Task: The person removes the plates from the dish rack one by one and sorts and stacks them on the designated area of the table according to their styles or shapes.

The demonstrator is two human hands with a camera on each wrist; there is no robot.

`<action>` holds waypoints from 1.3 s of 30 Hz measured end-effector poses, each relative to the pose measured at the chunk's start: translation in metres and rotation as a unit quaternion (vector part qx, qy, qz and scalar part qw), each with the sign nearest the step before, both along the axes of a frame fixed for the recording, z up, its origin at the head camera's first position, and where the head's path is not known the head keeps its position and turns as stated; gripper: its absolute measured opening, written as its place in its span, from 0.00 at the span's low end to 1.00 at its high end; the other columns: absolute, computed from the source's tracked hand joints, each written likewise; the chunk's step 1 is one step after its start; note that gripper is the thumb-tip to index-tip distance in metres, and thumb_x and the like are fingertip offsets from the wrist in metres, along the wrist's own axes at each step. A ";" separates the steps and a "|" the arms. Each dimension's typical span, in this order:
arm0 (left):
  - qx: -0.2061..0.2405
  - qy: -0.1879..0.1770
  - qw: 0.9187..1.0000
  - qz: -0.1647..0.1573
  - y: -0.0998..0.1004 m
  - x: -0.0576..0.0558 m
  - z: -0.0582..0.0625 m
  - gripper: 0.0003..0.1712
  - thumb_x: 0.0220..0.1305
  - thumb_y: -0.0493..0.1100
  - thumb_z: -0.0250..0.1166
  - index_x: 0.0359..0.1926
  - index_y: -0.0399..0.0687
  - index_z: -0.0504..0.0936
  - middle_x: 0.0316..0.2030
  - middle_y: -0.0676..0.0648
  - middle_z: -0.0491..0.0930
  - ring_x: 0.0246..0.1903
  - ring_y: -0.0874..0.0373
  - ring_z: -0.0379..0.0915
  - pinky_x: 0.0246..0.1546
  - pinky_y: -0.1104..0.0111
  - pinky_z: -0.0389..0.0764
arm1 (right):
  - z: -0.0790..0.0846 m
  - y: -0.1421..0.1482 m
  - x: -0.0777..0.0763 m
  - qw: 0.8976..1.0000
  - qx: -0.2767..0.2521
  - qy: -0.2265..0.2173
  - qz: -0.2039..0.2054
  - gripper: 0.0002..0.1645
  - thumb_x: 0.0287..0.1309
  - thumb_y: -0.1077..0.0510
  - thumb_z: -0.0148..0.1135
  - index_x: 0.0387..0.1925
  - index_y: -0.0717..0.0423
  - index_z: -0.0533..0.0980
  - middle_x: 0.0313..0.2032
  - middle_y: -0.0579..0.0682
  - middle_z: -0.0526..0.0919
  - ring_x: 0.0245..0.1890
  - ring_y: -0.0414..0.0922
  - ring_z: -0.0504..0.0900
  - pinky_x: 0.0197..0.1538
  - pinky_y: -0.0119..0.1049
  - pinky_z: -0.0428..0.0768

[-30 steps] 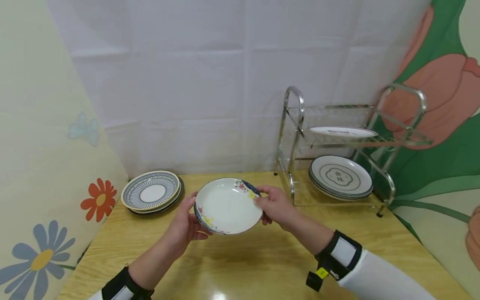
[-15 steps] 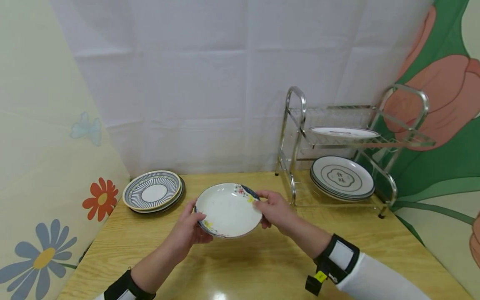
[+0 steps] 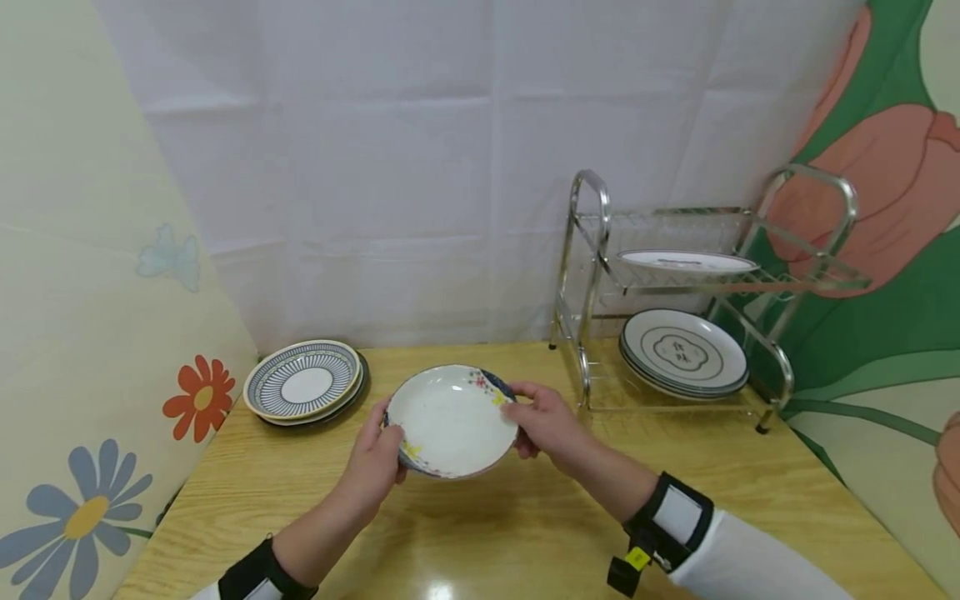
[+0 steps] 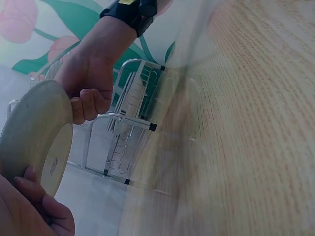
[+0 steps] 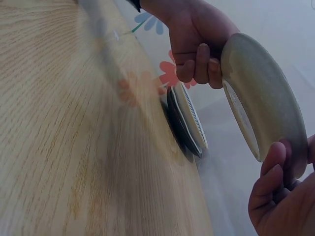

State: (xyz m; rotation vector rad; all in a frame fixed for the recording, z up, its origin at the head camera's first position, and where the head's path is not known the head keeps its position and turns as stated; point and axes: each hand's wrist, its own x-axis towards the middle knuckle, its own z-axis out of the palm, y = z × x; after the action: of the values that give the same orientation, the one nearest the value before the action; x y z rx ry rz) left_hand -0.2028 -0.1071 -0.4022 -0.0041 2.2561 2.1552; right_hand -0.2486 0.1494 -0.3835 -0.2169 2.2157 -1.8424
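Note:
A white plate with painted flowers and a dark blue patch on its rim is held up above the table, tilted so its upper face shows. My left hand grips its left edge, thumb over the rim and fingers beneath. At the opposite edge, my right hand pinches the rim near the blue patch, thumb on top. In the left wrist view the underside of the plate shows, with a small mark inside its foot ring. The right wrist view also shows the plate's underside and curled fingers of both hands.
A stack of plates, blue-striped on top, lies on the wooden table at the left. To the right stands a two-tier metal rack. Its lower tier bears stacked plates; a plate lies on the upper tier.
The plate has lowered slightly and shifted a little left. My left thumb has come over the rim onto the plate's face. My right hand keeps its hold.

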 end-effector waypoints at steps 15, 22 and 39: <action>0.010 0.021 0.999 0.048 -0.023 -0.018 0.024 0.32 0.75 0.39 0.40 0.78 0.52 0.58 0.46 0.39 0.78 0.20 0.60 0.64 0.22 0.71 0.67 | 0.010 -0.005 0.008 0.996 -0.047 -0.011 0.069 0.34 0.75 0.51 0.51 0.78 0.50 0.59 0.35 0.49 0.79 0.20 0.41 0.79 0.22 0.30 0.74; 0.029 0.035 0.993 0.111 -0.053 -0.033 0.036 0.33 0.74 0.38 0.40 0.79 0.51 0.59 0.38 0.50 0.79 0.19 0.64 0.66 0.21 0.72 0.69 | 0.015 -0.003 0.023 0.994 -0.043 -0.009 0.102 0.32 0.75 0.52 0.51 0.76 0.50 0.61 0.38 0.50 0.79 0.24 0.42 0.81 0.23 0.30 0.76; -0.023 -0.028 0.964 0.263 -0.149 -0.074 0.026 0.34 0.76 0.43 0.38 0.81 0.61 0.55 0.39 0.51 0.74 0.26 0.59 0.68 0.21 0.70 0.71 | 0.010 0.017 0.045 0.992 -0.052 -0.005 0.115 0.31 0.75 0.54 0.51 0.75 0.55 0.60 0.38 0.48 0.79 0.24 0.41 0.80 0.23 0.29 0.75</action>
State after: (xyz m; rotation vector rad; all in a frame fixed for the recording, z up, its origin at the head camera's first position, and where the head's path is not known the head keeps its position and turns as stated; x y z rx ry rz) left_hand -0.2769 -0.2566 -0.3761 -0.7338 2.4823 2.2733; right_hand -0.2034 0.1667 -0.3739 -0.4601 1.9948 -1.8284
